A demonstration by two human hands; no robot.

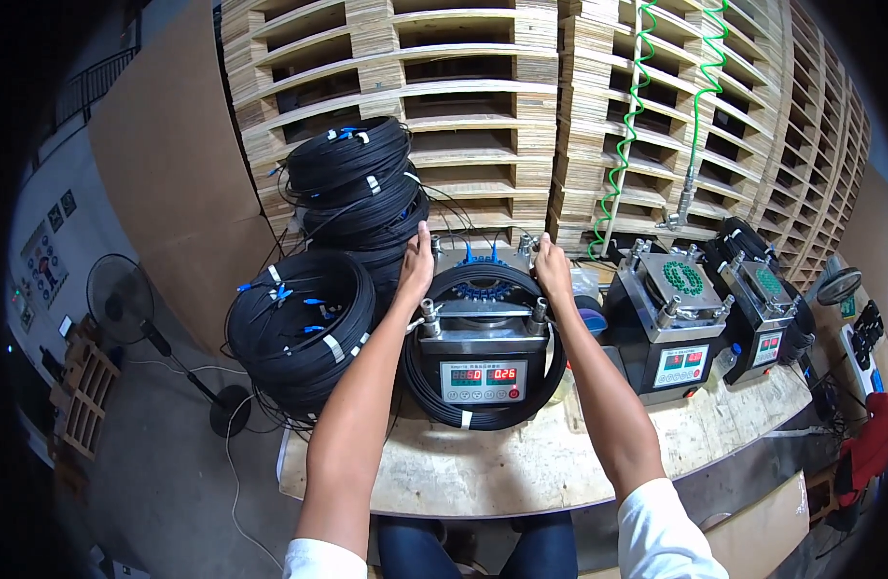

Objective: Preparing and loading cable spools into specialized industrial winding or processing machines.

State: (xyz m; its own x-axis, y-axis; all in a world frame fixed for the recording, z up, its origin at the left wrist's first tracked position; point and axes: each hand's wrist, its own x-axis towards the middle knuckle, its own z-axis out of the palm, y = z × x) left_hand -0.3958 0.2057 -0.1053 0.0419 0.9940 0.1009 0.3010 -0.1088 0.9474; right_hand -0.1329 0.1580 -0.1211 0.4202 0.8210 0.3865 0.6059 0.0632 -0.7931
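Note:
A coil of black cable (466,419) hangs round a box-shaped machine (485,338) with a lit red display, directly ahead of me. Blue connectors (481,255) stand up at the machine's top. My left hand (416,270) is at the rear left corner post, with its fingers stretched upward. Opposite it, beside the rear right post, my right hand (554,270) has its fingers pointing up as well. Both hands lie close to the coil's upper sides; whether they touch it I cannot tell. The inner sides of both hands are partly hidden.
Stacked black cable coils (352,183) rise at the back left, and another coil pile (299,328) stands nearer. Two similar machines (671,318) (761,309) are on the wooden table (444,478) to the right. Wooden pallets (463,106) form a wall behind. A fan (121,299) stands left.

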